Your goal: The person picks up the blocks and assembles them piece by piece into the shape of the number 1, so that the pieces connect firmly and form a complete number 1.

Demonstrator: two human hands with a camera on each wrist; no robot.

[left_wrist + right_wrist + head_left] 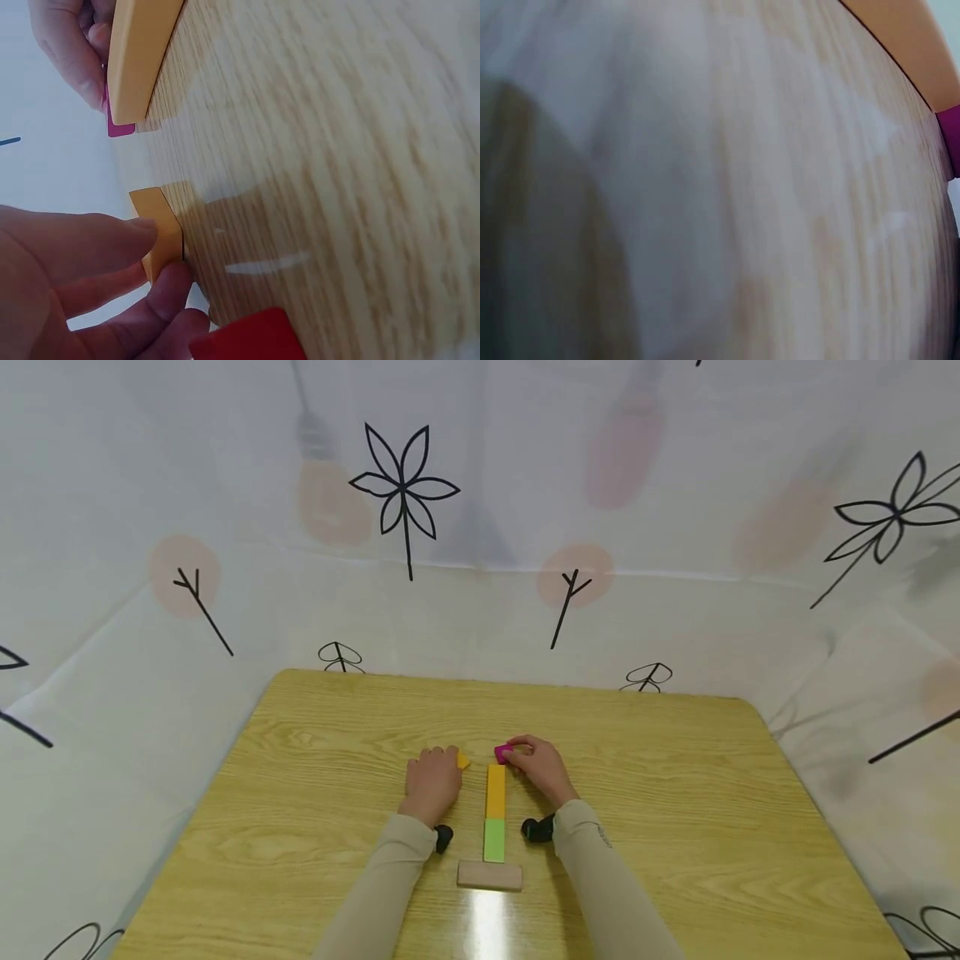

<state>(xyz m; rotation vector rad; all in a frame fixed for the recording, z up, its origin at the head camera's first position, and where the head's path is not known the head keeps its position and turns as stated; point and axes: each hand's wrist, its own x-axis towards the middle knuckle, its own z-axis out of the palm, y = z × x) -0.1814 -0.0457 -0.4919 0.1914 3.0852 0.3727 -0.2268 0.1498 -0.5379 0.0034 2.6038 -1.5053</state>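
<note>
Magenta block (499, 751), one; orange blocks (496, 792), two

Left hand (433, 781) and right hand (543, 768): bare. Left sleeve (382, 881) and right sleeve (611, 893): beige, the latter bearing a small dark marking (603, 836). Left wrist unit (444, 838) and right wrist unit (537, 830): black, rounded.

Room runs along the tabletop's (690, 793) left and right edges; toward the near edge, the orange block (496, 792), light-green block (494, 840) and wooden block (490, 875) bar crossing between the sleeves (611, 885).
</note>
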